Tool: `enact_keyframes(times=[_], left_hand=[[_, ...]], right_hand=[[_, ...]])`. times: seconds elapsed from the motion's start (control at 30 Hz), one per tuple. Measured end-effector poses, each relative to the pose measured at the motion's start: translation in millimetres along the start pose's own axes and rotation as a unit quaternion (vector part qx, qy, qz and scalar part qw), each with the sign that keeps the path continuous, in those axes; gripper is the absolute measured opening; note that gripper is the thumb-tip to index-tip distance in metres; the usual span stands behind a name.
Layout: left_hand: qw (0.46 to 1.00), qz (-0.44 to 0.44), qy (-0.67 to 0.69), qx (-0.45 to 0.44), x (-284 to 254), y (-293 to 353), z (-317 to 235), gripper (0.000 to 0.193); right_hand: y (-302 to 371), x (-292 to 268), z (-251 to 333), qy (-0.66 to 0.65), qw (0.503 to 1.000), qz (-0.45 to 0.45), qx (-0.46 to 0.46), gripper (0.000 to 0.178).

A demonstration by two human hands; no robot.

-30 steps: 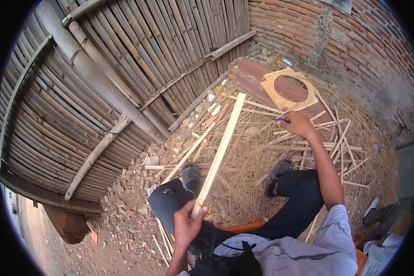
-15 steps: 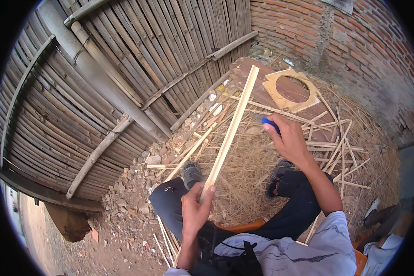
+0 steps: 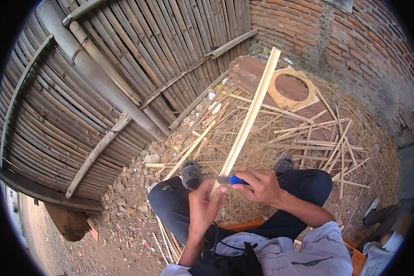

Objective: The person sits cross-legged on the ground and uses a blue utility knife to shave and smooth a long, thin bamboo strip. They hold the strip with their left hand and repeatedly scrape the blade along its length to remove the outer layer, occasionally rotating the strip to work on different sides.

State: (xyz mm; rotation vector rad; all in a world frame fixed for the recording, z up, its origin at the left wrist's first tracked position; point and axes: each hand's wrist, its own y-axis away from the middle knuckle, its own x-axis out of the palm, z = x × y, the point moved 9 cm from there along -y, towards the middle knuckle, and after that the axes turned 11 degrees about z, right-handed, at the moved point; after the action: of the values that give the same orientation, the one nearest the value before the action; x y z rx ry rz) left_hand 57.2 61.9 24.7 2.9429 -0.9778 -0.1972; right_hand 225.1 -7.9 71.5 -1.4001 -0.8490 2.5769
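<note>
Writing: pale panel (image 3: 340, 3) on the brick wall (image 3: 294, 23), far beyond the grip; any lettering too small to read. Count: one bamboo strip (image 3: 249, 115), one blue-handled knife (image 3: 238, 180), one holed board (image 3: 285, 102), two shoes (image 3: 191, 171). Left hand (image 3: 203, 207): thumb and fingers pinch the strip near its lower end; strip slants away, rightward. Right hand (image 3: 264, 187): fingers wrapped round the knife's handle, just right of the left grip; blade lies across the strip. Board well beyond both hands; shoes just beyond.
</note>
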Motion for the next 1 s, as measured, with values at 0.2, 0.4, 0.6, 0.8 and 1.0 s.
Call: enact_keyframes(times=[0.2,0.4,0.6,0.8,1.0], left_hand=[[1.0,0.004,0.0,0.007,7,-1,2,0.019],[0.999,0.016,0.049,0.007,10,0,3,0.02],[0.999,0.015,0.05,-0.014,10,3,4,0.021],[0.999,0.015,0.033,-0.025,8,7,4,0.021],[1.0,0.01,0.002,-0.016,3,12,5,0.021]], right_hand=[[0,0,-1,-0.01,1.0,-0.009,0.005,0.032],[-1,-3,0,-0.01,0.999,0.003,0.031,0.031],[-1,-9,2,0.002,1.0,-0.004,0.029,0.031],[-1,-13,2,0.032,0.999,0.005,0.032,0.031],[0,-22,-7,0.06,0.997,-0.02,0.046,0.029]])
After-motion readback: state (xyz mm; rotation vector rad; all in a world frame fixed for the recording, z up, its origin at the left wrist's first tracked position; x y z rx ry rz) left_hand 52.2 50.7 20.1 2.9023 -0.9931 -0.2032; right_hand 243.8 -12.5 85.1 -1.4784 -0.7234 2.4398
